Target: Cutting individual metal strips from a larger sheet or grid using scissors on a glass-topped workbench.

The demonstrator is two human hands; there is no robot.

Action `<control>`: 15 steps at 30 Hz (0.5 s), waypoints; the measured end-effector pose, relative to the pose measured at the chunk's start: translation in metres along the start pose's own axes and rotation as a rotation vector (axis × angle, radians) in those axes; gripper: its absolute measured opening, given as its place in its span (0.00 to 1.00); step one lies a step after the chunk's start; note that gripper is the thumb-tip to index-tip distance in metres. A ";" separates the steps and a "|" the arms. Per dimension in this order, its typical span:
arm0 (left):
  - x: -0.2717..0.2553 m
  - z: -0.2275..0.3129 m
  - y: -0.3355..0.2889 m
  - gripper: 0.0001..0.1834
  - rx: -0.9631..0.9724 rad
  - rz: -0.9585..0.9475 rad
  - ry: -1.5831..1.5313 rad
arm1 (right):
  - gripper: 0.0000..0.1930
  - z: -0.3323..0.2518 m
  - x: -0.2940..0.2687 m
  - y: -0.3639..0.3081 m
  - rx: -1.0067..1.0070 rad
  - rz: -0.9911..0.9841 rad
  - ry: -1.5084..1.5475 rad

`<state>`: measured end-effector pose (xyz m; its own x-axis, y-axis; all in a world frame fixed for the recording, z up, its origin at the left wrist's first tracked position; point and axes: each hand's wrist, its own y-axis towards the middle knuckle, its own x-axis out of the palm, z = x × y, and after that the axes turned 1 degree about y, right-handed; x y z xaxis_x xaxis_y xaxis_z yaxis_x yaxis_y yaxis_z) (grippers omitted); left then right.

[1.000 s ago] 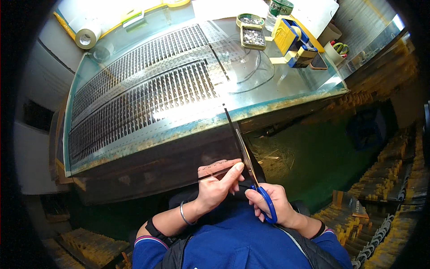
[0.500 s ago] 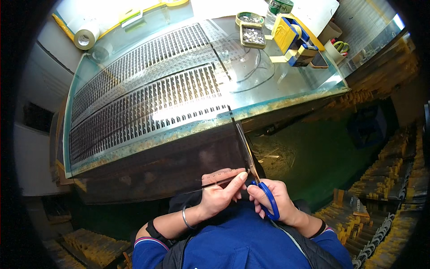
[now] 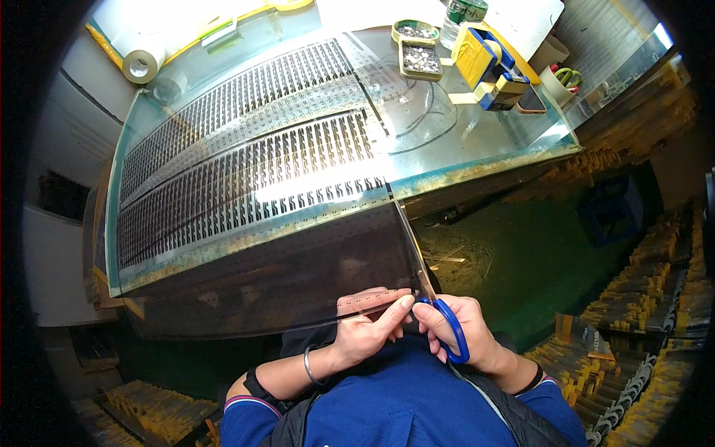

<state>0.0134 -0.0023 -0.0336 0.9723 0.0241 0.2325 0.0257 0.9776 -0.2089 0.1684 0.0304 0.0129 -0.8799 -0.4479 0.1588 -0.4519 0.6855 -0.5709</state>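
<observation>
A large see-through film sheet [image 3: 290, 276] with rows of dark printed marks lies on the glass-topped table [image 3: 491, 160]. Its near part hangs over the front edge toward my body. My left hand [image 3: 361, 335] pinches the near right corner of this film between thumb and fingers. Close beside it, my right hand [image 3: 473, 335] grips scissors [image 3: 457, 328] by their blue handles. The long metal blades point away from me along the film's right edge, their tips near the table edge. In this view the blades look nearly closed together.
Small trays of bits [image 3: 421, 59], a clear bottle [image 3: 454, 26] and a yellow-and-blue tape dispenser [image 3: 488, 71] stand at the far right. A phone [image 3: 531, 100] and a cup with scissors [image 3: 558, 83] are near them. A tape roll [image 3: 141, 65] sits far left. Racks [image 3: 633, 328] line the right.
The scissor blades have come closer together, and the dark strip along them no longer shows apart. The film has shifted slightly right. Both hands have barely moved.
</observation>
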 end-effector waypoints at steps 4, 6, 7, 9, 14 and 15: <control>-0.002 0.015 0.005 0.08 -0.056 0.025 -0.001 | 0.16 -0.002 0.000 0.000 -0.004 0.006 -0.025; -0.008 0.032 0.018 0.09 -0.126 0.043 -0.029 | 0.16 -0.003 -0.006 -0.001 -0.024 0.002 -0.077; -0.015 0.033 0.026 0.10 -0.111 0.082 -0.110 | 0.16 -0.006 -0.012 0.000 -0.021 -0.033 -0.099; -0.027 0.036 0.040 0.12 -0.096 0.122 -0.185 | 0.16 0.003 -0.030 0.010 -0.039 -0.111 -0.143; -0.029 0.036 0.042 0.12 -0.162 0.152 -0.303 | 0.17 0.014 -0.044 0.022 0.093 -0.295 -0.195; -0.030 0.033 0.042 0.11 -0.182 0.174 -0.416 | 0.17 0.013 -0.043 0.024 0.097 -0.297 -0.196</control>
<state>-0.0222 0.0451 -0.0182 0.7916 0.3015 0.5314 -0.0528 0.9003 -0.4321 0.1976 0.0584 -0.0181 -0.6637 -0.7267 0.1771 -0.6587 0.4557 -0.5987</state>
